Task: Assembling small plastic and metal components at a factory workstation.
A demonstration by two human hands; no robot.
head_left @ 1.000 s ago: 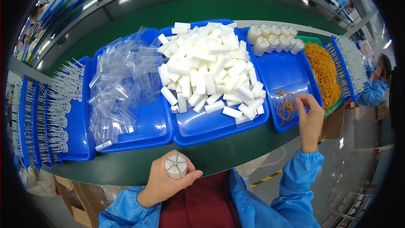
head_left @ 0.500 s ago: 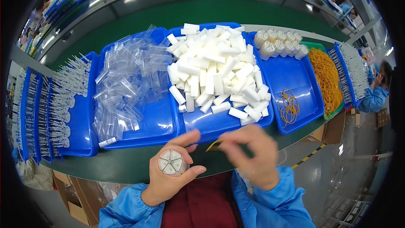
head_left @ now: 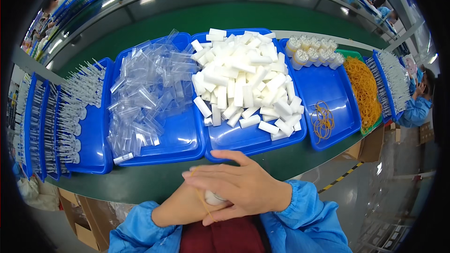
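Your right fingers (head_left: 224, 178), spread, hold a yellow rubber band (head_left: 202, 197) stretched beside the white bundle (head_left: 214, 199); left hand (head_left: 183, 202) closure hidden, can't tell. Keep tension even.

Two hands (head_left: 185, 201) (head_left: 246, 186); one held bundle (head_left: 214, 198); one stretched rubber band (head_left: 202, 199); two rubber-band piles (head_left: 362, 94) (head_left: 322, 122)

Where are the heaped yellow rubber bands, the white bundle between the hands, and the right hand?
Heaped yellow rubber bands (head_left: 362, 93): head view, middle of the heap.
White bundle (head_left: 214, 199): head view, its exposed part.
Right hand (head_left: 248, 187): head view, back of the hand.
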